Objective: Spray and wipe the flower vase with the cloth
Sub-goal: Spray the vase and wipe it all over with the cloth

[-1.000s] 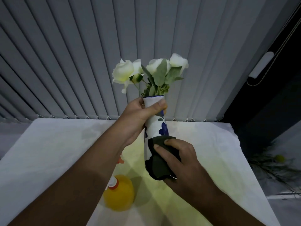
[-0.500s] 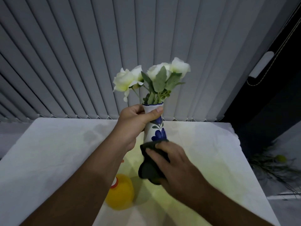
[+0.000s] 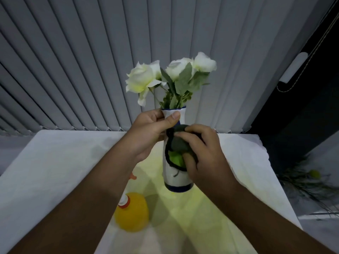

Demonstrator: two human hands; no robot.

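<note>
A white flower vase (image 3: pixel 176 177) with blue trim is held in the air above the table, with white roses (image 3: pixel 170 76) standing in it. My left hand (image 3: pixel 150 131) grips the vase's neck just under the rim. My right hand (image 3: pixel 203 153) presses a dark cloth (image 3: pixel 177 145) with a green patch against the vase's upper body. The cloth hides the blue flower pattern. A yellow spray bottle (image 3: pixel 132 211) with a red-and-white top stands on the table below my left forearm.
The white table (image 3: pixel 47 171) runs back to grey vertical blinds (image 3: pixel 91 61). Its right edge drops off to a dark gap where a green plant (image 3: pixel 308 180) lies on the floor.
My right hand has slid the cloth up from the vase's lower body to its upper body, baring the blue-banded base. The vase has tipped slightly as the left hand keeps its grip.
</note>
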